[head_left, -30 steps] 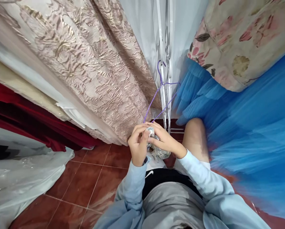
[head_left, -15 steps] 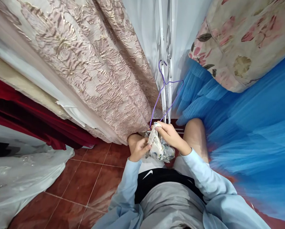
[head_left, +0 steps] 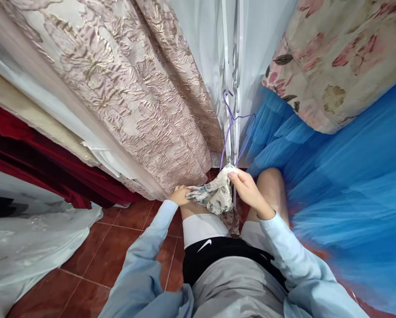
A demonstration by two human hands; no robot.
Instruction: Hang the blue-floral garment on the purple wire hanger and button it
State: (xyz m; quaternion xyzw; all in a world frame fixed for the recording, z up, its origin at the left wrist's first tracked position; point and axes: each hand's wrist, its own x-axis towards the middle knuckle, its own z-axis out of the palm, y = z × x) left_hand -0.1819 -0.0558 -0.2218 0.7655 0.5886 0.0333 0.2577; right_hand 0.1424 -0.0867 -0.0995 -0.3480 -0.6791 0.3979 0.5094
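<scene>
A pale floral garment (head_left: 218,194), with bluish and green print, is stretched between my two hands above my lap. My left hand (head_left: 180,195) is closed on its left end, close to the hem of the pink brocade. My right hand (head_left: 246,185) pinches the top of the garment between thumb and fingers. Just beyond my right hand stands a purple wire hanger (head_left: 233,117), hook upward; its lower part disappears behind the cloth. Whether the garment is on the hanger I cannot tell.
Pink brocade fabric (head_left: 145,97) hangs at the left, beside dark red cloth (head_left: 35,163). White metal poles (head_left: 229,66) rise straight ahead. A floral dress (head_left: 333,66) and blue tulle (head_left: 347,185) hang at the right. Red tiles (head_left: 98,260) cover the floor.
My left hand has moved left, drawing one end of the garment outward. My right hand has shifted slightly right with the top of the cloth, and the hanger has moved a little right too.
</scene>
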